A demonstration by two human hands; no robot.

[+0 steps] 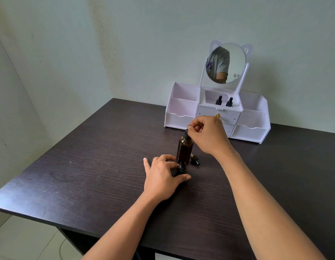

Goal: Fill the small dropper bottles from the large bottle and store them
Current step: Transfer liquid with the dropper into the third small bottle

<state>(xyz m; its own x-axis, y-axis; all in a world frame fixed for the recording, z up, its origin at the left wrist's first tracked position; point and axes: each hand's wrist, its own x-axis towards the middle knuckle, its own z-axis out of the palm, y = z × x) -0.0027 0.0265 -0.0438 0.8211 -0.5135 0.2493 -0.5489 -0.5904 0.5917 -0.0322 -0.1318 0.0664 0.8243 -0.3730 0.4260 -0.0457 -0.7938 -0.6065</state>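
Standing upright, small dropper bottle [181, 168] sits between left hand's [161, 178] fingers [169, 157] and thumb.

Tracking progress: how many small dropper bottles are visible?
3 dropper bottles: two in the organiser's middle compartment; one on the desk, held by the left hand. Another could hide behind the right hand.

Your large bottle [184, 150], amber, stood upright with a black dropper top [187, 132] at its neck. Just before it stood a small bottle [181, 168], dark and uncapped. A dropper cap [194, 160] lay sideways to its right. Two capped bottles [218, 100] stood far behind.
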